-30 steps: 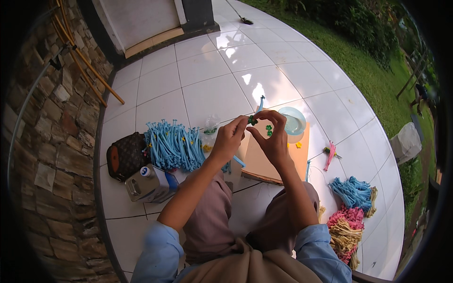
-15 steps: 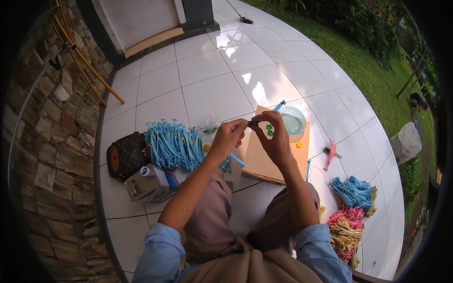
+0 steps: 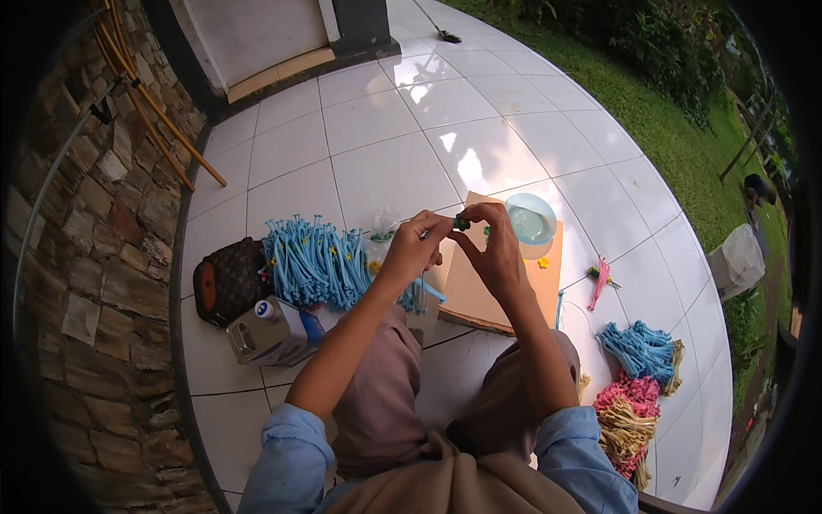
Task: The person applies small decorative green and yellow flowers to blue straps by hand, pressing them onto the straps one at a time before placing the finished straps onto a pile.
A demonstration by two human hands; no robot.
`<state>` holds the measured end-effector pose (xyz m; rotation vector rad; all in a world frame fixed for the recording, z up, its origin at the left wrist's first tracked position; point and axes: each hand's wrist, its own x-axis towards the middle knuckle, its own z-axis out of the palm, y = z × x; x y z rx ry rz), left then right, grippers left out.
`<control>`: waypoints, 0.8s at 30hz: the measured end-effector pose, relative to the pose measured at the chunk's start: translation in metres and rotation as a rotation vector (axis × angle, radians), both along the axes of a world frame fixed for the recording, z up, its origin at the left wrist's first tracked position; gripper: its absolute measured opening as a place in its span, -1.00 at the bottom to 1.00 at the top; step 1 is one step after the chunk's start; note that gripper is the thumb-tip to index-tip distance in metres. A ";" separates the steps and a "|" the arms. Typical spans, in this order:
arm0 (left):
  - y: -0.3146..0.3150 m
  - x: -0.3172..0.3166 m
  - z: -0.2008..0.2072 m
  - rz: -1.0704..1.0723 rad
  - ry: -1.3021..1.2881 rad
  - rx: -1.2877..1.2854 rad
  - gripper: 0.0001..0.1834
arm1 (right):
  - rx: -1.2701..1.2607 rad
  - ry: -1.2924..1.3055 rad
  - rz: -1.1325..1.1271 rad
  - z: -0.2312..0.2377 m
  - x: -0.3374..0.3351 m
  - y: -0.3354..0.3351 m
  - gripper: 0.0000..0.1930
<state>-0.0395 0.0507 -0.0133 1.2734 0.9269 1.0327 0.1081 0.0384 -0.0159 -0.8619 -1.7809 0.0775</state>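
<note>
In front of me, over a tan cardboard sheet point(image 3: 479, 295), my two hands meet at the fingertips. My right hand point(image 3: 492, 257) pinches a small green flower-like piece point(image 3: 462, 223) between thumb and forefinger. Closed and touching it from the other side, my left hand point(image 3: 413, 253) has curled fingers; what they hold is hidden. A blue strip point(image 3: 433, 292) shows just below my left hand; whether it is held I cannot tell. More small green pieces point(image 3: 487, 233) show partly behind my right hand, and a yellow flower-shaped piece point(image 3: 543, 263) lies on the cardboard.
A light blue bowl point(image 3: 531, 218) rests at the cardboard's far edge. Left are many blue stems point(image 3: 312, 261), a brown bag point(image 3: 229, 283) and a metal can point(image 3: 270, 334). Right lie a pink stem with a cutting tool point(image 3: 601, 281), blue bundles point(image 3: 640, 349) and pink-and-beige bundles point(image 3: 629, 420).
The blue-tipped stem that stuck out beyond my right hand near the bowl is out of sight. My right fingers have shifted slightly, and the green piece now shows more plainly at their tips.
</note>
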 end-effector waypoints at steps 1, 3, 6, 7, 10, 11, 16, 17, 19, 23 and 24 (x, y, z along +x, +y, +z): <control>-0.001 0.001 0.001 0.005 0.081 0.044 -0.74 | -0.033 0.028 -0.013 -0.001 0.002 0.000 -0.58; -0.002 0.002 0.003 0.010 0.163 0.088 -0.77 | -0.065 0.059 -0.025 -0.001 0.006 0.000 -0.60; -0.003 0.002 0.003 0.012 0.247 0.215 -0.82 | -0.206 0.124 0.013 0.005 0.011 -0.001 -0.62; -0.002 0.001 0.002 0.006 0.268 0.284 -0.82 | -0.195 0.120 -0.001 0.006 0.010 -0.001 -0.63; -0.003 0.004 0.004 -0.012 0.264 0.347 -0.82 | -0.196 0.198 -0.007 0.003 0.009 -0.001 -0.63; -0.003 0.005 0.004 -0.019 0.239 0.339 -0.82 | -0.210 0.282 0.005 0.001 0.008 0.000 -0.63; -0.002 0.009 0.001 0.005 0.142 0.312 -0.81 | -0.204 0.390 -0.001 0.001 0.004 0.003 -0.60; -0.002 0.010 0.001 0.005 0.123 0.297 -0.80 | -0.241 0.416 -0.003 0.001 0.003 0.003 -0.58; -0.003 0.011 0.004 -0.010 0.133 0.284 -0.81 | -0.227 0.427 -0.006 -0.002 0.003 0.004 -0.59; -0.004 0.012 0.005 -0.028 0.127 0.227 -0.81 | -0.211 0.450 -0.032 -0.005 0.001 0.004 -0.61; -0.004 0.012 0.004 -0.027 0.127 0.228 -0.81 | -0.211 0.450 -0.031 -0.005 0.001 0.003 -0.61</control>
